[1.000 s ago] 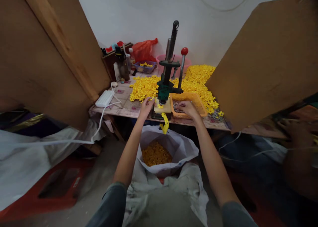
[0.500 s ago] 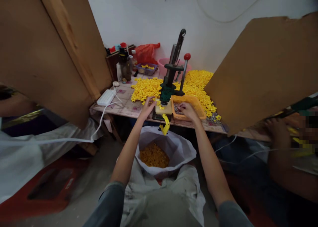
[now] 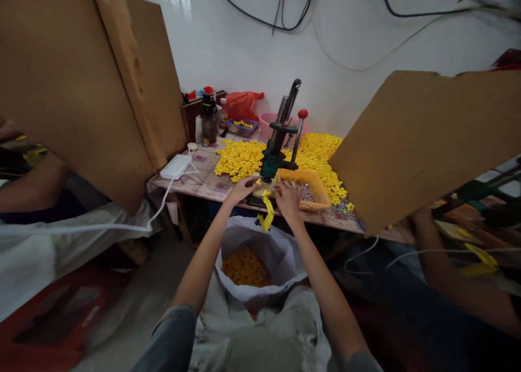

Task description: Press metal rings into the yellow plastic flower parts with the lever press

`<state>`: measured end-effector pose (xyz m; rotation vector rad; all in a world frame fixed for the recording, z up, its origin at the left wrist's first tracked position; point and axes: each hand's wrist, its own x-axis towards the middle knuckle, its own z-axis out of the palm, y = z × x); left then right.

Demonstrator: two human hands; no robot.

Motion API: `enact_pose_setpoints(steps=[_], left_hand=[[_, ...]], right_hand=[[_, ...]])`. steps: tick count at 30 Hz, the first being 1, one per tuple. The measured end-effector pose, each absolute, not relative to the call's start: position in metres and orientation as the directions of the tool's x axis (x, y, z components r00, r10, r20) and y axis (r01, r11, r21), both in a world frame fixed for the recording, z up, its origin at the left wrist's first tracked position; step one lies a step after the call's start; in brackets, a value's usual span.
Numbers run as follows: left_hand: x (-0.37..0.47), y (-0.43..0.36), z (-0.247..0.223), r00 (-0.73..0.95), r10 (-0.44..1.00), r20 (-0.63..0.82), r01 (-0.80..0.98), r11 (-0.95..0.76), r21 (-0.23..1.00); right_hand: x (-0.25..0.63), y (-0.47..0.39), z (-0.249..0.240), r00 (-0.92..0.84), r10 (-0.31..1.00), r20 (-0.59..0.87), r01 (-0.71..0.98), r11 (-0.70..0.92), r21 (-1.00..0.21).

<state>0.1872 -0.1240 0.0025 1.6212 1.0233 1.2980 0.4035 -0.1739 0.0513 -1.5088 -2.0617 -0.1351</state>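
A green hand press (image 3: 272, 160) with a red-knobbed lever (image 3: 302, 114) stands at the table's front edge. At the left of its base my left hand (image 3: 242, 190) has thumb and fingers closed on a small yellow flower-shaped piece (image 3: 259, 181). My right hand (image 3: 288, 196) is on the other side, fingers curled together near the front of the base; what they pinch is too small to make out. Between the hands, a yellow curved strip (image 3: 267, 215) hangs from the front of the press. An orange basket (image 3: 321, 198) holding small metallic parts sits just right of my right hand.
Yellow pieces (image 3: 240, 158) are heaped behind the press. An open white sack (image 3: 285, 252) with yellow pieces lies between my knees. Cardboard panels (image 3: 431, 139) flank the table. A white power strip (image 3: 176, 167) lies at left. Other people's arms (image 3: 456, 274) show at both sides.
My right hand has moved left, out of the orange basket to the press base. My left hand stays beside the base. The camera view has tilted upward a little.
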Motion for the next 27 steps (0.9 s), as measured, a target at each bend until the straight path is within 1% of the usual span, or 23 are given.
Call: enact_pose_setpoints(steps=[3, 6, 9, 11, 13, 17, 20, 21, 22, 23, 24, 25, 26, 27], left_hand=[[0.186, -0.126, 0.003, 0.139, 0.93, 0.34, 0.113, -0.356, 0.928], [0.186, -0.127, 0.003, 0.149, 0.934, 0.325, 0.12, -0.344, 0.931], [0.185, -0.128, 0.004, 0.215, 0.925, 0.312, 0.089, -0.337, 0.937], [0.183, -0.13, 0.006, 0.267, 0.911, 0.316, 0.059, -0.342, 0.938], [0.182, -0.131, 0.007, 0.292, 0.901, 0.322, 0.053, -0.351, 0.935], [0.182, -0.133, 0.008, 0.275, 0.902, 0.332, 0.064, -0.362, 0.93], [0.186, -0.131, 0.006, 0.25, 0.908, 0.336, 0.07, -0.364, 0.929], [0.187, -0.13, 0.006, 0.232, 0.91, 0.343, 0.067, -0.367, 0.928], [0.188, -0.13, 0.006, 0.212, 0.912, 0.351, 0.063, -0.371, 0.926], [0.19, -0.129, 0.005, 0.194, 0.913, 0.36, 0.06, -0.377, 0.924], [0.191, -0.129, 0.005, 0.182, 0.912, 0.368, 0.056, -0.384, 0.922], [0.192, -0.128, 0.005, 0.177, 0.91, 0.376, 0.054, -0.39, 0.919], [0.192, -0.128, 0.006, 0.175, 0.908, 0.381, 0.051, -0.395, 0.917], [0.193, -0.129, 0.006, 0.174, 0.907, 0.384, 0.047, -0.397, 0.917]], right_hand=[[0.402, -0.18, 0.049, -0.29, 0.84, 0.459, 0.894, 0.409, -0.183], [0.406, -0.185, 0.05, -0.361, 0.802, 0.476, 0.839, 0.502, -0.21], [0.406, -0.185, 0.054, -0.39, 0.756, 0.526, 0.786, 0.571, -0.237], [0.402, -0.181, 0.058, -0.408, 0.736, 0.54, 0.782, 0.587, -0.209], [0.398, -0.177, 0.062, -0.45, 0.724, 0.523, 0.784, 0.601, -0.158], [0.401, -0.182, 0.065, -0.549, 0.701, 0.455, 0.753, 0.651, -0.094], [0.408, -0.192, 0.069, -0.592, 0.673, 0.444, 0.718, 0.691, -0.09], [0.411, -0.192, 0.073, -0.561, 0.669, 0.487, 0.718, 0.686, -0.116], [0.413, -0.19, 0.08, -0.481, 0.672, 0.563, 0.731, 0.662, -0.164], [0.415, -0.183, 0.09, -0.342, 0.671, 0.658, 0.749, 0.618, -0.241], [0.417, -0.173, 0.103, -0.152, 0.653, 0.742, 0.753, 0.563, -0.342], [0.419, -0.158, 0.118, 0.046, 0.621, 0.783, 0.732, 0.512, -0.449], [0.42, -0.14, 0.135, 0.184, 0.601, 0.778, 0.7, 0.476, -0.533], [0.421, -0.119, 0.153, 0.284, 0.605, 0.744, 0.639, 0.459, -0.618]])
